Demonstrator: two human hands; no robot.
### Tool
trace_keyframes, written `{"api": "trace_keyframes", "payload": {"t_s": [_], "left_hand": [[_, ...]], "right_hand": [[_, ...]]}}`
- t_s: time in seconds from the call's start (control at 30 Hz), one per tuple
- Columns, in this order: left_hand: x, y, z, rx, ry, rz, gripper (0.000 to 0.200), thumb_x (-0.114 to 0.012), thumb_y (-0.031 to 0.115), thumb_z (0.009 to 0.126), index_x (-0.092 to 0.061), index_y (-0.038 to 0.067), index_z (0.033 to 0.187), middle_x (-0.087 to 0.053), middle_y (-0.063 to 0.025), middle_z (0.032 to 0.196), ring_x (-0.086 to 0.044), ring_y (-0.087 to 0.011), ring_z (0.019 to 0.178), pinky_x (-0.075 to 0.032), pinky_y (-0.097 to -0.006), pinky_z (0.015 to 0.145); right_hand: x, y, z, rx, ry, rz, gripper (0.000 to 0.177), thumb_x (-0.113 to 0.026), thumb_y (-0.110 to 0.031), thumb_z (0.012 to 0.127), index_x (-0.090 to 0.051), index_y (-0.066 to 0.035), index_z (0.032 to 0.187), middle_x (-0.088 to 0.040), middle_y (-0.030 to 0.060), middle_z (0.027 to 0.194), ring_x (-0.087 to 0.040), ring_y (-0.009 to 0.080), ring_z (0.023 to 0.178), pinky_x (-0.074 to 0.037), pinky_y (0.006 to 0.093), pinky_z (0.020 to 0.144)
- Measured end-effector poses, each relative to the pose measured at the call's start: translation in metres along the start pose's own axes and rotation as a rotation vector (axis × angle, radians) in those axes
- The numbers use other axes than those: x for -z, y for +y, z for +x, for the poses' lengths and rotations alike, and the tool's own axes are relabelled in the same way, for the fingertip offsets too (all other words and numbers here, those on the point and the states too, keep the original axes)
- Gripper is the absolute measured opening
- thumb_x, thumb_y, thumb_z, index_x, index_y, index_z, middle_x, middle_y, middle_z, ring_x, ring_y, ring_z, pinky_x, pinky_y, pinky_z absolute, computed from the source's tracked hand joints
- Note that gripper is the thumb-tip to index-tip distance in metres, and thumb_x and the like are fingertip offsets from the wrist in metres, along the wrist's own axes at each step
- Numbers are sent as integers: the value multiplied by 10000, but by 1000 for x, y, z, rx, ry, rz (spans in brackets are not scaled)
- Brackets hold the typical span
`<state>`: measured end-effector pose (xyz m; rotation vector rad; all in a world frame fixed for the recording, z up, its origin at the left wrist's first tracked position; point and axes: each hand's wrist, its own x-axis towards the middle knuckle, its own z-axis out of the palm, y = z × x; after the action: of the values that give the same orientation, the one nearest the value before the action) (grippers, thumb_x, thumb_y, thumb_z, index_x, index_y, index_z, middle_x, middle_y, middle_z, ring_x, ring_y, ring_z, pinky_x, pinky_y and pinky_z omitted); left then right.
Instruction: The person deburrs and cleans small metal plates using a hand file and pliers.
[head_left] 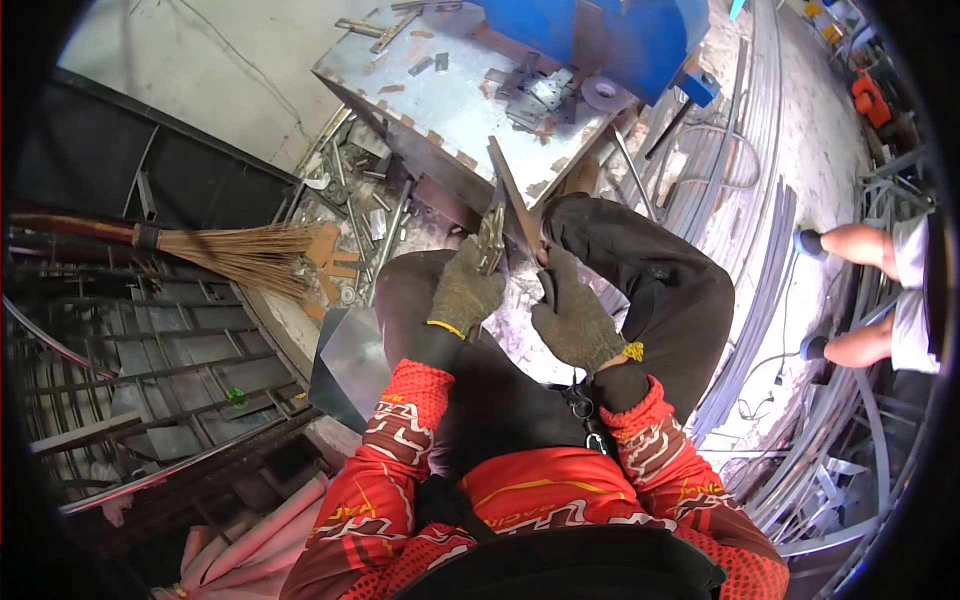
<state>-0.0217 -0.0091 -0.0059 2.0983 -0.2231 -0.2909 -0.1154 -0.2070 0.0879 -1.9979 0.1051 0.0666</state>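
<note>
My left hand (468, 290), in a dark knit glove with a yellow cuff edge, is closed around small flat metal pieces (491, 238) that point up and away from me. My right hand (575, 315), gloved the same way, grips the dark handle of a long flat file (516, 200). The file's blade slants up to the left, and its far part overlaps the metal pieces in this view. Both hands are between my knees, just in front of a metal-topped work table (420, 90). A pile of small metal plates (540, 95) lies on that table.
A blue machine housing (600, 40) and a pale roll (606, 93) are at the table's far side. Metal scraps and a straw broom (230, 245) lie to the left. Long metal bars (750, 300) cover the floor at right, near another person's legs (860, 250).
</note>
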Motion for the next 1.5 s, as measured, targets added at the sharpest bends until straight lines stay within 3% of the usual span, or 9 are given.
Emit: {"api": "trace_keyframes", "payload": {"t_s": [0.2, 0.47, 0.73, 0.83, 0.9, 1.0, 1.17, 1.37, 1.5], "left_hand": [[9, 17, 0, 133, -43, 137, 667, -707, 201, 811, -568, 39, 1443, -669, -314, 1293, -628, -476, 1251, -528, -483, 1037], [15, 29, -5, 108, -129, 134, 722, -684, 146, 824, -503, 11, 1509, -632, -284, 1376, -613, -434, 1286, -496, -455, 1102], [1, -13, 8, 113, -71, 128, 732, -677, 88, 847, -464, -6, 1541, -659, -221, 1374, -622, -337, 1307, -469, -398, 1137], [2, -11, 13, -109, -7, 31, 564, -680, 157, 834, -553, 56, 1374, -701, -223, 1050, -724, -400, 921, -596, -460, 816], [23, 35, 11, 396, -247, -321, 335, -617, -14, 835, -558, 50, 1158, -625, -115, 914, -683, -296, 700, -588, -414, 610], [14, 26, 13, 305, -208, -478, 268, -605, -44, 812, -492, 83, 1020, -504, -58, 774, -538, -219, 492, -466, -368, 419], [11, 1, 18, 280, -208, -387, 272, -601, -41, 807, -528, 62, 1048, -527, -71, 795, -589, -220, 608, -531, -378, 534], [11, 20, 24, 1, 138, 273, 673, -762, 154, 761, -569, -9, 1385, -685, -301, 1264, -627, -486, 1229, -522, -521, 1044], [17, 8, 50, 8, 82, 334, 687, -730, 132, 803, -538, 90, 1461, -685, -255, 1296, -642, -483, 1197, -535, -531, 989]], "right_hand": [[2, 1, 91, 16, -34, -102, 700, -588, -177, 862, -335, -102, 1510, -666, 420, 1022, -626, 621, 1015, -479, 680, 881], [-4, 12, 2, 73, 8, -14, 678, -631, -119, 866, -356, -59, 1483, -626, 379, 1216, -600, 587, 1179, -505, 583, 949], [-5, -15, 66, -84, -13, -127, 667, -619, -242, 905, -329, -70, 1480, -637, 429, 1165, -593, 605, 1139, -486, 638, 935], [-10, 3, 3, -158, -44, -43, 667, -624, -174, 899, -349, -77, 1498, -665, 366, 1127, -672, 547, 1027, -526, 594, 886], [-12, 13, -28, -151, -59, 22, 669, -621, -140, 887, -355, -90, 1499, -681, 333, 1067, -688, 543, 938, -535, 591, 851], [1, 8, -37, -95, 38, 133, 721, -635, -77, 882, -350, -92, 1544, -648, 284, 1118, -697, 449, 933, -546, 498, 845], [26, 16, -10, 184, 262, -94, 759, -625, -64, 880, -343, -75, 1583, -617, 294, 1297, -687, 426, 1076, -544, 459, 933], [42, -17, -8, 20, 83, -20, 740, -641, -134, 886, -380, -101, 1577, -653, 299, 1287, -684, 501, 1074, -540, 488, 954], [40, -23, -1, 25, 60, 3, 725, -642, -173, 896, -398, -104, 1576, -677, 283, 1219, -706, 460, 1035, -548, 463, 919]]}}
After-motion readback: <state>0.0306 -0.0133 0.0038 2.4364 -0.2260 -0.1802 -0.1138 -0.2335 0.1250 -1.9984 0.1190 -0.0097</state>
